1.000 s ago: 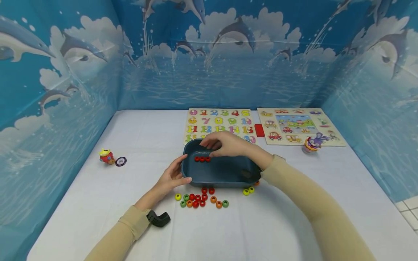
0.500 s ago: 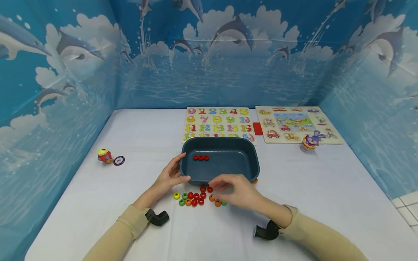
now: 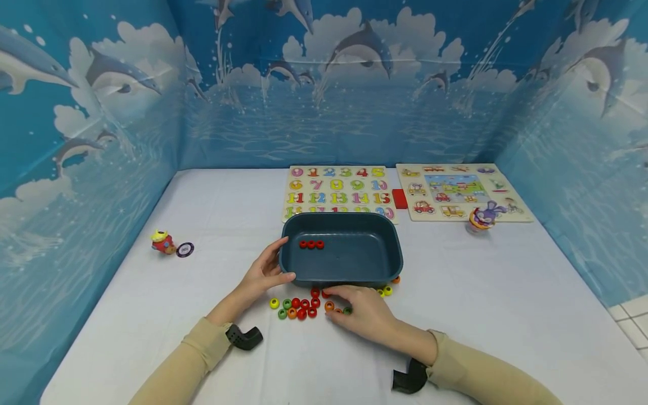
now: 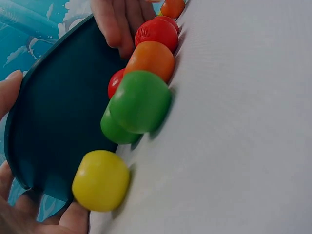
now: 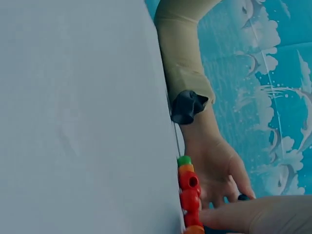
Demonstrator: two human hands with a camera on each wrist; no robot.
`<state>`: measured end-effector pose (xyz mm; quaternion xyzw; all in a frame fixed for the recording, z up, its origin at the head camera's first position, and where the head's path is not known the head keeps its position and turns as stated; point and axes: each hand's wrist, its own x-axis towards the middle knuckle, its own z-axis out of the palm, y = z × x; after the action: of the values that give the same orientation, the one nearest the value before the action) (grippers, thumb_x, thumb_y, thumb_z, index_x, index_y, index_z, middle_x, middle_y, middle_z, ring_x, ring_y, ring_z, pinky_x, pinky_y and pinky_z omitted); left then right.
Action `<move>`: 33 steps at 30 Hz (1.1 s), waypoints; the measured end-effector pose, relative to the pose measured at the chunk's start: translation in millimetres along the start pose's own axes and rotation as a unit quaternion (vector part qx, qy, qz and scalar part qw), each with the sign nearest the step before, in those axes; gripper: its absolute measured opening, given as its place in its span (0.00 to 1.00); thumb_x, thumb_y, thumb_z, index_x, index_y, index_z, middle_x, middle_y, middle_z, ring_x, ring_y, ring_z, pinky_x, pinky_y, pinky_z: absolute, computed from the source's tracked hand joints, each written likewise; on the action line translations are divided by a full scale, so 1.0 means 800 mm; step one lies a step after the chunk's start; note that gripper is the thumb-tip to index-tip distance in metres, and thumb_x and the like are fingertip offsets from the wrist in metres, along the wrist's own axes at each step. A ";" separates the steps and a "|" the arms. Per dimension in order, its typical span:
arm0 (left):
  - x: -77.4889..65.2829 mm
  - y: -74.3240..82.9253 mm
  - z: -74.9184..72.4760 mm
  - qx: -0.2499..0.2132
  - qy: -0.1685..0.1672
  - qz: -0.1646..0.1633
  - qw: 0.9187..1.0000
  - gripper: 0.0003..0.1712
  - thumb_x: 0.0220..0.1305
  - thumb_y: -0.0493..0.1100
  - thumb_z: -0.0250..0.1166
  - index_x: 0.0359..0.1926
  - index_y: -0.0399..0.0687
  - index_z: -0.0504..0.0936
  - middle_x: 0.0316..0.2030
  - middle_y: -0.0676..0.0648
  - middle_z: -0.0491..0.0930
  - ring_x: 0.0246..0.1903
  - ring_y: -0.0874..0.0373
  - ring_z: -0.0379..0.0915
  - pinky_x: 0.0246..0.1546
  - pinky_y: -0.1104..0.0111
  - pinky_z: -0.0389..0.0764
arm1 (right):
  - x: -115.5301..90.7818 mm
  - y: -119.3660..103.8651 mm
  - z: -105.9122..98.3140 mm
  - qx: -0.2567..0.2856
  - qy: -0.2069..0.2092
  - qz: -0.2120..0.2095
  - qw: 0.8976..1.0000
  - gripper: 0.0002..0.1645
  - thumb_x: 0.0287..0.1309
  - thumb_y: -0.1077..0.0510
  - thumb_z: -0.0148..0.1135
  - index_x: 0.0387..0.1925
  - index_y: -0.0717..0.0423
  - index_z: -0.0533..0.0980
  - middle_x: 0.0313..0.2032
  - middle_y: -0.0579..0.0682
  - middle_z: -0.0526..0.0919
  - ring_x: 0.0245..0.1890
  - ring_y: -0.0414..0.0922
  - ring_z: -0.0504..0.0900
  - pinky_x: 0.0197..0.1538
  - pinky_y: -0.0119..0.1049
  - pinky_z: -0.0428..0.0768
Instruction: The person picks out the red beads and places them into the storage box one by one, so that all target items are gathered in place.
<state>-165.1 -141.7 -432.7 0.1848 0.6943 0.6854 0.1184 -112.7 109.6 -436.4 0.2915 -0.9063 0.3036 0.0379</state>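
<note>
Head view: a person's left hand [image 3: 263, 277] holds the left end of a dark blue-green rectangular tray [image 3: 354, 256], thumb at its near left corner, fingers along its left side. The right hand [image 3: 367, 315] is just in front of the tray, its grip fairly wide: thumb and forefinger are parted around loose beads, the forefinger tip at a red one. I cannot tell whether it touches any.

Inside the tray's left half, three small round red beads [image 3: 311, 244] lie in a row. More red, green, orange and yellow beads lie in front of the tray; the left wrist view shows a yellow bead [image 4: 101, 180] slightly apart from two green beads [image 4: 141, 102]. Near the tray's front right corner are two yellow beads and an orange one.

Behind the tray lies a pale flat number puzzle board [image 3: 336, 184]; well to its left, a red-and-yellow toy figure [image 3: 163, 243] and a dark-rimmed round disc [image 3: 185, 250] lie on the white-clothed worktop [image 3: 228, 202].
</note>
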 end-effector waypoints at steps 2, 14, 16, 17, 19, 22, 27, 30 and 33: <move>0.000 0.000 0.000 0.002 0.000 0.000 1.000 0.44 0.53 0.32 0.63 0.67 0.43 0.49 0.66 0.39 0.47 0.64 0.44 0.45 0.60 0.57 0.55 | 0.000 0.002 0.004 -0.007 -0.003 -0.002 1.000 0.22 0.46 0.47 0.66 0.45 0.47 0.78 0.42 0.38 0.80 0.41 0.34 0.76 0.41 0.32 0.77; 0.007 -0.024 -0.011 -0.011 -0.005 0.002 1.000 0.45 0.53 0.31 0.63 0.68 0.48 0.50 0.66 0.40 0.47 0.64 0.46 0.46 0.60 0.58 0.57 | 0.005 0.006 0.021 0.048 0.023 -0.072 0.996 0.10 0.45 0.53 0.68 0.32 0.43 0.77 0.32 0.33 0.78 0.32 0.30 0.73 0.36 0.26 0.75; 0.008 -0.027 -0.011 -0.010 -0.002 0.002 1.000 0.45 0.52 0.32 0.64 0.67 0.50 0.50 0.66 0.42 0.47 0.64 0.47 0.46 0.60 0.59 0.57 | 0.004 0.005 0.023 0.053 0.023 -0.089 0.994 0.08 0.46 0.55 0.67 0.31 0.43 0.77 0.32 0.33 0.78 0.32 0.30 0.73 0.37 0.27 0.74; 0.008 -0.028 -0.011 -0.008 -0.001 0.002 1.000 0.45 0.52 0.33 0.64 0.67 0.51 0.51 0.66 0.42 0.48 0.64 0.48 0.46 0.60 0.60 0.57 | 0.004 0.003 0.023 0.059 0.021 -0.096 0.993 0.08 0.46 0.56 0.67 0.30 0.44 0.77 0.33 0.33 0.78 0.33 0.31 0.73 0.38 0.28 0.74; 0.008 -0.029 -0.011 -0.004 0.000 0.002 1.000 0.45 0.52 0.35 0.65 0.67 0.52 0.51 0.66 0.43 0.48 0.64 0.49 0.47 0.60 0.61 0.58 | 0.003 0.000 0.021 0.071 0.013 -0.108 0.992 0.08 0.47 0.58 0.66 0.31 0.44 0.77 0.35 0.34 0.78 0.35 0.31 0.73 0.39 0.28 0.74; 0.008 -0.029 -0.010 0.000 0.000 0.003 1.000 0.45 0.52 0.37 0.66 0.67 0.52 0.52 0.66 0.44 0.49 0.63 0.50 0.48 0.59 0.61 0.58 | 0.003 -0.009 0.006 0.098 0.003 -0.132 0.986 0.10 0.47 0.59 0.66 0.34 0.45 0.78 0.38 0.35 0.78 0.38 0.32 0.74 0.40 0.26 0.74; 0.007 -0.028 -0.010 0.002 0.002 0.005 1.000 0.45 0.51 0.39 0.67 0.67 0.54 0.53 0.66 0.44 0.49 0.64 0.49 0.47 0.60 0.61 0.58 | 0.024 -0.031 -0.054 0.141 0.019 -0.219 0.965 0.15 0.45 0.62 0.67 0.38 0.50 0.78 0.37 0.40 0.80 0.39 0.35 0.76 0.41 0.27 0.77; 0.007 -0.027 -0.010 -0.001 0.003 0.001 1.000 0.44 0.51 0.38 0.67 0.66 0.56 0.54 0.66 0.45 0.50 0.63 0.50 0.48 0.59 0.62 0.58 | 0.050 -0.033 -0.093 0.136 0.030 -0.232 0.963 0.14 0.46 0.59 0.67 0.39 0.49 0.78 0.37 0.41 0.80 0.38 0.35 0.76 0.40 0.27 0.77; 0.007 -0.027 -0.010 -0.002 0.004 -0.005 1.000 0.44 0.52 0.36 0.66 0.66 0.56 0.53 0.66 0.46 0.50 0.63 0.50 0.48 0.59 0.62 0.58 | 0.082 -0.021 -0.120 0.154 0.001 -0.199 0.968 0.15 0.46 0.56 0.67 0.40 0.50 0.78 0.38 0.42 0.80 0.37 0.36 0.77 0.40 0.30 0.78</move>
<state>-175.8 -146.4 -453.6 0.1778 0.6941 0.6873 0.1193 -167.8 120.7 -333.4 0.4680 -0.7723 0.4264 0.0525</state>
